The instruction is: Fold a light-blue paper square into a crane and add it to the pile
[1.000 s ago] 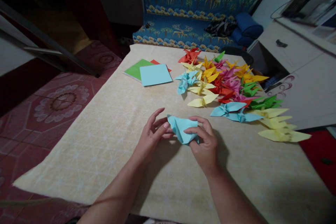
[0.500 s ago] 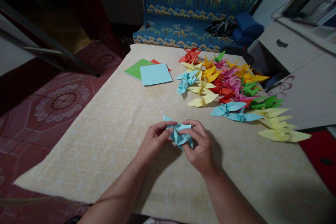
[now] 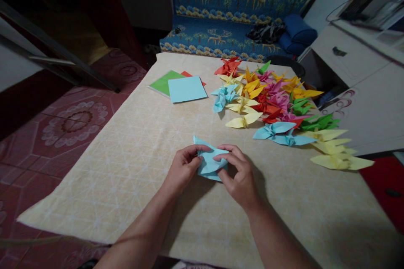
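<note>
Between my two hands is a light blue sheet of origami paper (image 3: 208,164), partly folded, with one pointed corner rising at its upper left. My left hand (image 3: 187,162) pinches its left side between thumb and fingers. On the right side, my right hand (image 3: 238,170) grips the paper, index finger across the top face and thumb at the lower edge. Fingers cover parts of both side edges. The paper is held over the cloth-covered table (image 3: 126,168), near its middle.
Many folded paper cranes, among them yellow ones (image 3: 342,162), blue ones (image 3: 274,129) and red ones (image 3: 227,67), crowd the table's right side. Flat blue paper (image 3: 188,89) overlaps green paper (image 3: 164,83) at the back left. A patterned sofa (image 3: 214,29) stands behind; a white cabinet (image 3: 356,75) is at right.
The blue paper has opened out from a creased, bunched shape into a flatter, broader one. Both hands have shifted only slightly.
</note>
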`<state>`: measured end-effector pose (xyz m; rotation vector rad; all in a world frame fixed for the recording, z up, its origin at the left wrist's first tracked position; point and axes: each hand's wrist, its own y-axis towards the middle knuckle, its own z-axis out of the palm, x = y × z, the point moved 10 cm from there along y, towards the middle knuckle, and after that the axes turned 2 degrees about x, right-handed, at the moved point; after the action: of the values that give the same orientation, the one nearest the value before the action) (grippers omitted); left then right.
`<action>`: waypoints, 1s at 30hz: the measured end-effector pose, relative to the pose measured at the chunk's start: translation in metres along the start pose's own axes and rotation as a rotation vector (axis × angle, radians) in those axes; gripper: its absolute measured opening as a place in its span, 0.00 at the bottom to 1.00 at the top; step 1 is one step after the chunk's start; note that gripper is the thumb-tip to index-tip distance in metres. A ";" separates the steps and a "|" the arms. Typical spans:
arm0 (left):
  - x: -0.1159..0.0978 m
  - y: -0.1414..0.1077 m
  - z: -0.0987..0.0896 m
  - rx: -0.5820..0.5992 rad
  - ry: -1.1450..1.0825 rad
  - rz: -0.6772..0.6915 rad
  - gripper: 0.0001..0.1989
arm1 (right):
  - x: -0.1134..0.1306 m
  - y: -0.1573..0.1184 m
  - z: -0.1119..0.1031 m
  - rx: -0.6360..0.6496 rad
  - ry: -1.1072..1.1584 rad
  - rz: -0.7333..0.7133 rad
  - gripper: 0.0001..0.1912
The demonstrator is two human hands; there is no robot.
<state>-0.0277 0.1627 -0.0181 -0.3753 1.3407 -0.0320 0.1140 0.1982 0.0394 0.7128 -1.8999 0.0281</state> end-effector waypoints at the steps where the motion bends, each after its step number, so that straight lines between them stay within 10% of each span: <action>1: 0.000 0.000 0.000 0.005 0.002 -0.001 0.14 | 0.000 0.001 0.000 0.014 0.020 0.014 0.15; 17: 0.006 -0.012 0.043 0.401 -0.152 -0.047 0.28 | -0.019 0.001 -0.006 -0.068 -0.014 0.122 0.08; 30: 0.014 0.000 0.012 0.160 -0.070 -0.051 0.12 | -0.025 0.002 -0.007 -0.090 0.125 0.179 0.03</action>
<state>-0.0127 0.1627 -0.0287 -0.2729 1.2504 -0.1657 0.1256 0.2134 0.0214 0.4687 -1.8272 0.0975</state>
